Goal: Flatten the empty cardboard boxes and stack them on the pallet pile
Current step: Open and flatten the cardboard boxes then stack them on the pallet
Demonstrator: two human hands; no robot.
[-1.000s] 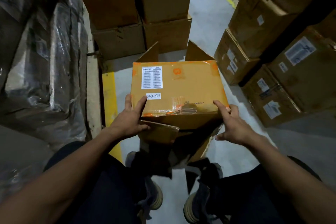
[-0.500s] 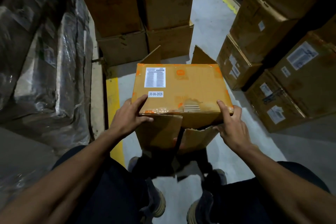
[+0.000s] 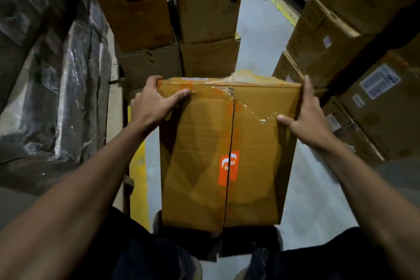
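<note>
A: Entry, markings first. What reads on the cardboard box [image 3: 227, 154]?

B: One orange square logo sticker [image 3: 228, 168] with a white mark, sitting across the centre seam [image 3: 229, 143] of the face turned to the camera. Torn orange tape residue along the far edge of that face. No legible text on it.

A: Anything readable beyond the box?

B: White printed labels [image 3: 380, 80] on the stacked cartons [image 3: 375, 109] to the right of the box; print too small to read. Dark printed patches on the cartons [image 3: 136, 7] stacked behind the box, also illegible.

A: Left hand [image 3: 151, 103]?

B: At the box's far left corner. Fingers wrap over the far edge, thumb lies flat on the facing panel. It grips the box.

A: Right hand [image 3: 305, 118]?

B: At the far right corner. Fingers extended upward along the right side, thumb pressed onto the facing panel near the torn tape. The box edge sits pinched between thumb and fingers.

A: Box position?

B: Held off the grey floor [image 3: 261, 36] between both hands, above the person's shoes. The two flaps of the facing panel meet at the seam. Plastic-wrapped goods [image 3: 45, 75] stand left of the box; a yellow floor stripe [image 3: 138, 177] runs just left of it.
</note>
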